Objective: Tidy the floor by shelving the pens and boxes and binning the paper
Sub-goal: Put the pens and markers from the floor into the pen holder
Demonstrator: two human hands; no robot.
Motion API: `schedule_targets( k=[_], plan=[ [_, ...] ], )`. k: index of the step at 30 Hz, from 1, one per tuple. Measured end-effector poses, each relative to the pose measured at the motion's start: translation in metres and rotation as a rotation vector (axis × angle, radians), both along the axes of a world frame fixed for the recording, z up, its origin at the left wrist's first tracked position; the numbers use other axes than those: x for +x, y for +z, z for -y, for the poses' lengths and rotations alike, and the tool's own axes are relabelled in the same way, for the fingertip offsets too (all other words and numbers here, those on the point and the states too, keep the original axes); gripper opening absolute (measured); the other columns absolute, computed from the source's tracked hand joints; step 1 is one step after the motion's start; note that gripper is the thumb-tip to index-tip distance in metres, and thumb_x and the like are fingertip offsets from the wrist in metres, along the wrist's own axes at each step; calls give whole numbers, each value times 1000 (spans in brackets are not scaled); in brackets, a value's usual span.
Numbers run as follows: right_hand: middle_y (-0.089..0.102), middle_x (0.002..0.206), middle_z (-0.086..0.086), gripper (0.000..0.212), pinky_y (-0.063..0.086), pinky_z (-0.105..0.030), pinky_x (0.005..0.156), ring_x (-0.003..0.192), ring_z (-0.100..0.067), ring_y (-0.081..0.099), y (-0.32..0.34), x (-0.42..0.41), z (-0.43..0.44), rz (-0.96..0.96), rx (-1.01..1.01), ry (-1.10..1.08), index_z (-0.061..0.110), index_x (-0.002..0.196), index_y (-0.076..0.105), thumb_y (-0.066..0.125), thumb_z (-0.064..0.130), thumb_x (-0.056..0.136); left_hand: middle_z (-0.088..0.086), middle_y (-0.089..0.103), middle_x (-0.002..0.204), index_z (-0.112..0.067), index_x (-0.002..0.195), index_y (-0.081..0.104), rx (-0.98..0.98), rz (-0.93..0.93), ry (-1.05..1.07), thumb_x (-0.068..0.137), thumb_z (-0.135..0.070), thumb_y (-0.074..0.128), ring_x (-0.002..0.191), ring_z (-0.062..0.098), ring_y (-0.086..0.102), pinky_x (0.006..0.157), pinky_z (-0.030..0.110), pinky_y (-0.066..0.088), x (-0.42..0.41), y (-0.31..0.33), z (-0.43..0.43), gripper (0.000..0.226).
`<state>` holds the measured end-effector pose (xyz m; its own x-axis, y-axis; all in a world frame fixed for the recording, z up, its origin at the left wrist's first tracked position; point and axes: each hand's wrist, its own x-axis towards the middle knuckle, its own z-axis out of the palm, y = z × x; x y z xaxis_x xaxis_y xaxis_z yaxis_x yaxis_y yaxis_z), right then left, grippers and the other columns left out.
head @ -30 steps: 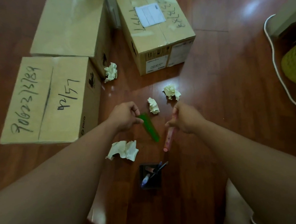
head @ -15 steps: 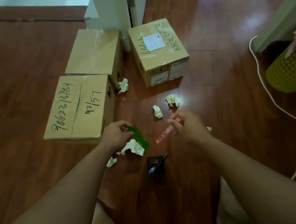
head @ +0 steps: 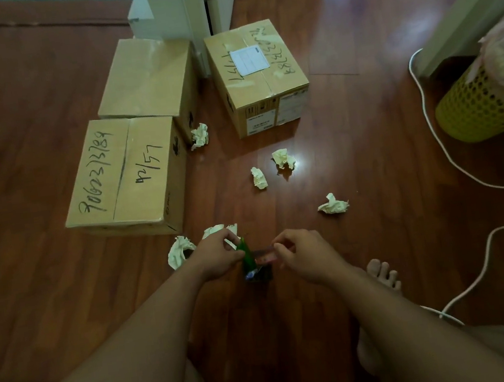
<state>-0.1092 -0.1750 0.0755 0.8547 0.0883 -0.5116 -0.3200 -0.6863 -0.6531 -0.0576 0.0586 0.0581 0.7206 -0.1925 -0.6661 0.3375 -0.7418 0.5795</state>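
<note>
My left hand point(head: 217, 256) grips a green pen point(head: 248, 257), its tip down in the black pen holder point(head: 263, 274) on the floor. My right hand point(head: 300, 253) pinches a pink pen point(head: 264, 257) that lies across the holder's top. Three cardboard boxes stand beyond: a marked one at the left point(head: 127, 175), a plain one behind it point(head: 149, 79), and a labelled one at the centre point(head: 256, 78). Several crumpled paper balls lie around, one by the boxes point(head: 200, 135), two mid-floor point(head: 258, 177) point(head: 284, 157), one to the right point(head: 332, 205), and one beside my left hand point(head: 180, 253).
A yellow mesh bin point(head: 483, 106) with a plastic liner stands at the right edge. White cables point(head: 444, 149) snake over the wooden floor on the right. My bare foot point(head: 383, 274) rests right of the holder. White furniture point(head: 175, 5) stands behind the boxes.
Both hands have come down and together onto the pen holder, carrying the green and pink pens. The view has pulled back, showing more floor, the bin and my foot.
</note>
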Motion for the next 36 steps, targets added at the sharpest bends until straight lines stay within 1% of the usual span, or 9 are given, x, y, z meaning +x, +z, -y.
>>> schedule_targets(
  k=[3,8,10,13,18,24,26,29,36],
  plan=[
    [75,98,11,22,61,-29,72,81,-5,74,-1,0,3,9,-11,-28,25,115,75,56,35,108,3,77,92,-23,112,66,-30,-41,-2,94,-30,81,87,24,76,76,38,57,-4,-2,2,25],
    [75,92,7,25,64,-48,72,72,-15,74,-17,-1,19,29,-111,-166,25,105,73,49,32,108,0,79,101,-28,124,61,-66,-147,-49,80,-54,89,97,16,73,87,36,54,-4,-2,0,58],
    [75,91,7,23,64,-50,74,73,-16,75,-28,-5,24,1,-127,-209,27,103,72,51,33,107,-1,78,104,-27,129,57,-26,-178,-72,75,-52,93,102,18,72,92,39,55,-3,-7,-3,70],
    [74,93,6,17,64,-49,74,73,-16,75,-44,-12,26,-63,-125,-230,29,105,70,53,29,105,-2,67,110,-28,140,50,58,-193,-127,73,-44,97,101,16,67,80,33,53,-5,-18,-8,84],
    [72,103,1,30,60,-32,61,76,-15,74,-64,-21,15,-213,-90,-141,32,132,60,61,28,103,-2,61,112,-31,158,35,77,-224,-150,77,-31,97,99,14,62,74,28,48,-11,-42,-12,102],
    [62,138,-11,83,59,-38,87,112,-27,67,-80,-8,-7,-373,-128,139,33,161,27,76,22,95,-3,63,113,-39,164,26,37,-211,-169,82,-15,92,98,12,63,73,25,47,-12,-66,-4,108],
    [58,146,-12,95,55,-40,98,124,-30,62,-84,-4,-14,-370,-176,226,25,165,21,80,20,91,1,67,129,-37,165,27,32,-221,-181,83,-9,90,113,19,67,85,29,53,-12,-70,1,107],
    [55,152,-7,111,52,-42,106,131,-28,58,-93,1,-22,-375,-138,235,32,168,9,82,12,87,5,58,155,-36,163,32,30,-209,-198,80,-4,90,138,28,59,111,40,52,-13,-76,4,106],
    [53,149,4,98,50,-44,111,135,-22,55,-99,17,-26,-308,-95,211,41,159,28,87,26,82,-3,63,143,-35,155,43,15,-117,-241,78,-10,90,124,17,65,100,35,61,-4,-80,-4,94]
  ],
)
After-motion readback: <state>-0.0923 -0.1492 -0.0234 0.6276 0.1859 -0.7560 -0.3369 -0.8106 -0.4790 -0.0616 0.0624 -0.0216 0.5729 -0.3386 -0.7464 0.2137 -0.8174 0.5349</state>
